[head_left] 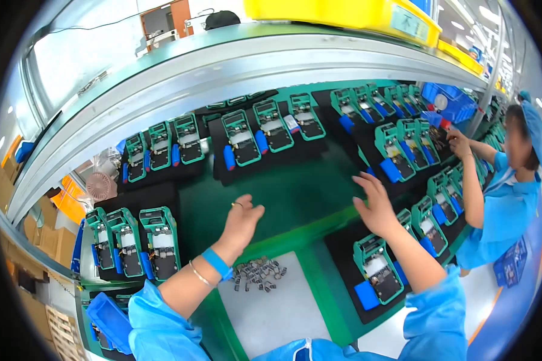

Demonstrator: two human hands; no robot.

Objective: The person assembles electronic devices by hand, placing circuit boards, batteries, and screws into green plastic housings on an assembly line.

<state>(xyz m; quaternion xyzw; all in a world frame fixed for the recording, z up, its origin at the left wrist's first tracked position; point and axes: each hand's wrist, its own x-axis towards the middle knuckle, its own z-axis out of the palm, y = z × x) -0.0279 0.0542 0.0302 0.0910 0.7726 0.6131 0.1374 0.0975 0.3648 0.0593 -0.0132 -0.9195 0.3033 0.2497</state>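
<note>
We record two bare hands, well apart at the middle of the frame: the left hand (238,222), fingers loosely bent, and the right hand (376,210), fingers spread, both apparently empty above a green mat (265,198). Item, nearest the right forearm, lower right: one green-framed unit (378,269) lying open-faced on a black pad (341,256), a blue block (366,295) at its lower left corner. We judge it stiff and fairly light, its frame likely smooth, its exposed insides fragile; we would grip the long green side rails and support the blue block, whose attachment we cannot make out. Item, below the left hand, lower centre: a heap of small dark pieces (260,274) on a white sheet (277,325), probably light, hard and best pinched singly by the edges. Item, far right: a co-worker (503,201) in blue.
</note>
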